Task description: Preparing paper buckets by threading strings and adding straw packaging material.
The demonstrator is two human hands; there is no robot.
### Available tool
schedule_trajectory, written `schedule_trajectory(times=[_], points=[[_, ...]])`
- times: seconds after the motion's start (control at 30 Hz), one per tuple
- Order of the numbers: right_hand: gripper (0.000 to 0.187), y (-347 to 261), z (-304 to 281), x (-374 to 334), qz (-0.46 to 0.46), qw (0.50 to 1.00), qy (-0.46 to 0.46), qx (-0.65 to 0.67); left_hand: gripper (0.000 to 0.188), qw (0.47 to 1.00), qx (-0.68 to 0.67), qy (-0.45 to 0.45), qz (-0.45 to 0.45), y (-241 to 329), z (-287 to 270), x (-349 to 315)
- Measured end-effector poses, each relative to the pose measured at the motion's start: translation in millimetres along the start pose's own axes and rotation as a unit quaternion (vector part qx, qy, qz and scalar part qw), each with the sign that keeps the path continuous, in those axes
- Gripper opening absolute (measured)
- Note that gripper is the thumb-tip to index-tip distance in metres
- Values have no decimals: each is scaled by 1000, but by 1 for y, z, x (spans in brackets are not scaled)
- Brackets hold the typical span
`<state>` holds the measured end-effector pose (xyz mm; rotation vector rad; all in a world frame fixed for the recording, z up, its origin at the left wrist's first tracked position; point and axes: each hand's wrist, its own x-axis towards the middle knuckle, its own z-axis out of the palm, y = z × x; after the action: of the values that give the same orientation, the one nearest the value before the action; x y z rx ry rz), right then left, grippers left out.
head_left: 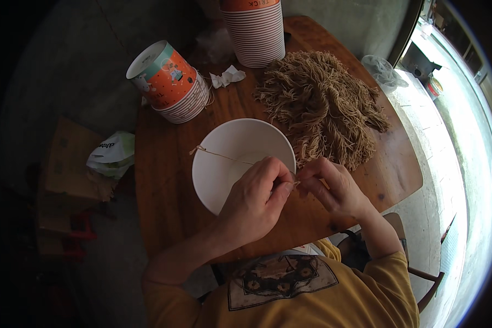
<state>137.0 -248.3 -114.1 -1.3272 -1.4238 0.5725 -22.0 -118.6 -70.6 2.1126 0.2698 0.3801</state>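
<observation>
A white paper bucket (218,177) stands on the table in front of me, its open mouth facing up. One thin tan cord (224,156) runs across that mouth, with a knotted end at the left rim. My left hand (257,197) is over the bucket's right front rim, thumb and index finger pinched on the cord. Just right of it, my right hand (333,188) also pinches, its fingertips on the cord's near end by the rim. The exact grip is partly hidden by my fingers. Beyond my right hand lies a big heap of tan cords (322,109).
The wooden table (169,218) has rounded corners. At its back stand a tilted stack of printed orange buckets (172,82) and a tall upright stack (254,35). Crumpled white paper (227,77) lies between them. A clear plastic bag (384,72) is at the right edge, cardboard boxes (71,164) at left.
</observation>
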Motion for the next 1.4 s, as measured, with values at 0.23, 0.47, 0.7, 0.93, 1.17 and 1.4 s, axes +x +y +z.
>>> schedule_trajectory(times=[0.23, 0.47, 0.7, 0.93, 1.17, 1.4], points=[[10, 4, -1, -5, 1, 1000, -4, -18, 10, 1000, -4, -7, 21, -2, -1, -1], [16, 6, -11, -4, -5, 997, 55, -56, 24, 996, 87, 12, 8, 0, -4, -13], [24, -11, -16, 11, -123, 971, -7, -203, 31, 972, 222, 11, 76, 8, 1, -21], [25, -22, -18, 11, -112, 970, -28, -213, 35, 984, 163, 23, 72, 8, 3, -16], [26, -37, -19, 21, -185, 965, -4, -185, 23, 977, 167, 57, 120, 8, 8, -6], [29, -39, -13, 20, -295, 925, 23, -240, 16, 974, 161, 101, 124, 9, 9, -15]])
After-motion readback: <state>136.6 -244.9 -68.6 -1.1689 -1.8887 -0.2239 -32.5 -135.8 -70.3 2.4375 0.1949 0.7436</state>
